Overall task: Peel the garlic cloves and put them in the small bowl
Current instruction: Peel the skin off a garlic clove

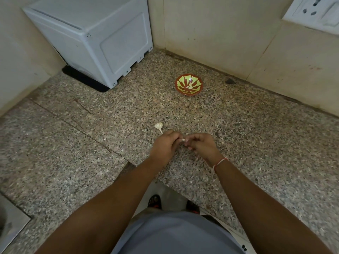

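The left hand (164,146) and right hand (201,145) meet with curled fingers, pinching a small garlic clove (183,139) between them. A garlic bulb (158,125) lies just beyond the left hand. Farther off, beyond both hands, sits the small bowl (189,84) holding pale pieces on the granite counter (91,143).

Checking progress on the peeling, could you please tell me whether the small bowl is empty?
Not empty: the small bowl holds a few pale pieces at its centre.

One head-worn wide-angle view looks steeply down, close over the speckled counter (238,136) corner.
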